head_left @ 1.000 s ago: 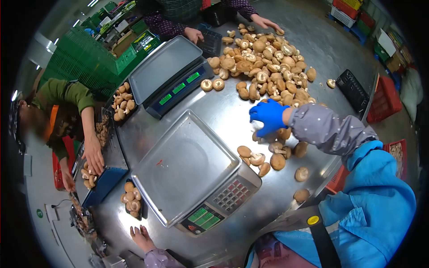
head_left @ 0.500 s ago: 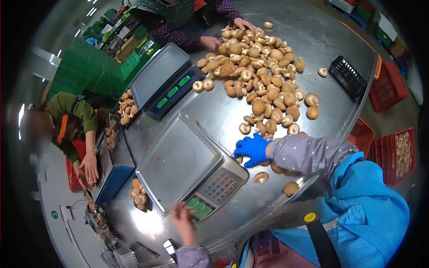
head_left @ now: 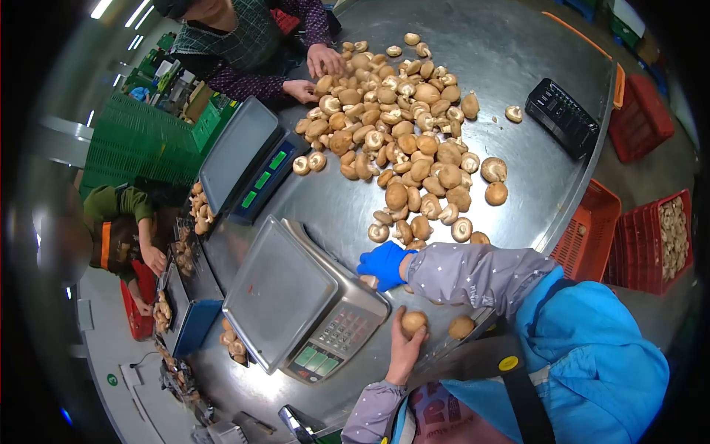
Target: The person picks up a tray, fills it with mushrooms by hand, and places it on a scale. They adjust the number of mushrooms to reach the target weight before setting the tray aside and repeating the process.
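My bare left hand (head_left: 405, 346) is curled around a brown shiitake mushroom (head_left: 414, 323) at the table's near edge. Just beyond it, my blue-gloved right hand (head_left: 383, 266) is closed beside the scale's right corner. A pale bit of mushroom (head_left: 368, 282) shows under its fingertips; the rest of that grip is hidden. Close to the glove lies the near end of a large shiitake pile (head_left: 421, 159). Another mushroom (head_left: 461, 327) rests by the table edge, right of my left hand. The silver weighing scale (head_left: 281, 292) stands left of both hands, its pan bare.
Across the steel table (head_left: 510, 44), a co-worker's hands (head_left: 302, 90) touch the pile. A second scale (head_left: 240, 155) stands at left. A black tray (head_left: 562, 118) lies at right, above red crates (head_left: 621, 244). Another person works at far left, beside a further scale (head_left: 196, 325).
My left hand has moved right from the scale's display to a mushroom at the table edge. My right hand has drawn slightly left and closed. The view has shifted.
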`<state>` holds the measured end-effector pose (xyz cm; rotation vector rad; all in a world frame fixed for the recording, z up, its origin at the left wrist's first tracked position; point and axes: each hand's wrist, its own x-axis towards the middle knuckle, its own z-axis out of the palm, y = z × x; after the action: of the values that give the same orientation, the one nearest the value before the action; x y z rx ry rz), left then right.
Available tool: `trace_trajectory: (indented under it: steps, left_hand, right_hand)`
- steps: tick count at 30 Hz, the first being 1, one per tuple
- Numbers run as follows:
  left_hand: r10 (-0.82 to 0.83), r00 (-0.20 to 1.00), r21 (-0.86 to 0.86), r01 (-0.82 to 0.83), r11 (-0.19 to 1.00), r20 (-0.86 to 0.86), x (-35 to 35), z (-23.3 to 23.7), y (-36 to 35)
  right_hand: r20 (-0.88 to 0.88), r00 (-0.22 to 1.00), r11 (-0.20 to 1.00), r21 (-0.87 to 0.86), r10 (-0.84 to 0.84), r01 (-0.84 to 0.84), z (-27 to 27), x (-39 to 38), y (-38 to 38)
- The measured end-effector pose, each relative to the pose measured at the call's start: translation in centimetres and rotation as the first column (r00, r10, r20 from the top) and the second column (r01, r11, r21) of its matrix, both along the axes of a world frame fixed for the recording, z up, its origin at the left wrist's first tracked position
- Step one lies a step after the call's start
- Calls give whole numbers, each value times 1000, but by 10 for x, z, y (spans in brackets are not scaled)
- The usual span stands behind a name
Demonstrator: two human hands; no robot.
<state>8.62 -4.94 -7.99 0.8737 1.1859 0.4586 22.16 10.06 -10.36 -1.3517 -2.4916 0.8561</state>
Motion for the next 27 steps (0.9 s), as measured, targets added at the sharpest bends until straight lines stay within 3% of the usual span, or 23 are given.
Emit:
trace_trajectory:
  steps: [1,3,5,6,7,9,11,13,15,17,18,19,21,23,25,27]
  left_hand:
    - [11,1000,9,-11,1000,-29,1,-1,1]
    - [23,998,13,-22,1000,-61,-2,-11,-6]
    - [-121,936,347,240,907,-330,-7,-34,-17]
    - [-139,930,242,229,943,-340,15,-5,-13]
    - [-142,932,240,230,943,-334,25,-3,-10]
    - [-227,833,366,445,817,-505,47,0,-5]
    - [-247,837,360,452,816,-489,71,4,9]
    - [-241,845,557,503,661,-477,96,5,26]
    - [-220,865,591,475,652,-452,117,1,42]
    - [-154,906,658,395,641,-393,125,-17,61]
    - [-156,907,657,394,643,-391,131,-11,70]
    - [-183,923,664,373,648,-339,137,0,80]
    - [-211,934,663,353,660,-287,142,28,90]
    - [-232,967,541,251,803,-103,144,60,94]
    - [-229,964,570,266,778,-137,130,64,86]
    - [-371,842,535,536,653,-391,108,59,69]
  right_hand:
    - [82,996,999,35,33,-36,2,6,2]
    - [82,996,997,60,46,-51,4,26,-1]
    - [72,991,978,168,111,-122,-2,48,-7]
    - [37,989,959,245,141,-145,-7,58,-14]
    - [41,989,960,241,139,-145,-12,65,-16]
    - [-29,975,879,439,220,-185,-9,77,-18]
    - [-69,974,871,465,214,-158,3,93,-13]
    - [-344,935,973,232,87,-5,29,116,-5]
    - [-420,902,959,202,-98,198,65,158,-7]
    - [-469,804,880,107,-366,463,69,214,-8]
    - [-506,622,765,-128,-598,631,64,247,-13]
    - [-395,735,679,299,-552,670,46,286,-14]
    - [-159,600,537,313,-784,783,60,347,-39]
    - [74,417,361,651,-906,668,20,404,-73]
    - [280,333,434,536,-901,724,24,426,-105]
    - [301,327,433,430,-896,792,15,438,-124]
